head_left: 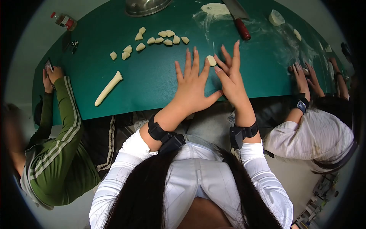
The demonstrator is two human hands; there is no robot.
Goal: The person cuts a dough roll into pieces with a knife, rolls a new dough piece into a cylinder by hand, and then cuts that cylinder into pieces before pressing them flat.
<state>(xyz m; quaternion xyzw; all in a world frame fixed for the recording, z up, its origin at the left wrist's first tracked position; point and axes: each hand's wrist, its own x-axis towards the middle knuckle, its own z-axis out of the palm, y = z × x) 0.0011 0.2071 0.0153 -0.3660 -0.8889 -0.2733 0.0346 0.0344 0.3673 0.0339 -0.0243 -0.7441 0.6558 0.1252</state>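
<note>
My left hand [192, 82] lies over the green table with its fingers spread and nothing in it. My right hand [231, 78] is open too, its thumb and index finger apart beside a small flattened dough piece [211, 60]. That piece rests on the table between my two hands, close to the right fingertips. Several cut dough pieces [167, 42] are scattered beyond and to the left of my left hand. Farther left, a dough roll [108, 88] lies at a slant on the table.
On the green table [152, 68] are a metal bowl [146, 7], a flour pile [215, 9], a red-handled knife [241, 28] and a plastic container [276, 18]. A bottle [64, 21] stands at the upper left. Co-workers' hands [53, 78] [304, 79] are at both sides.
</note>
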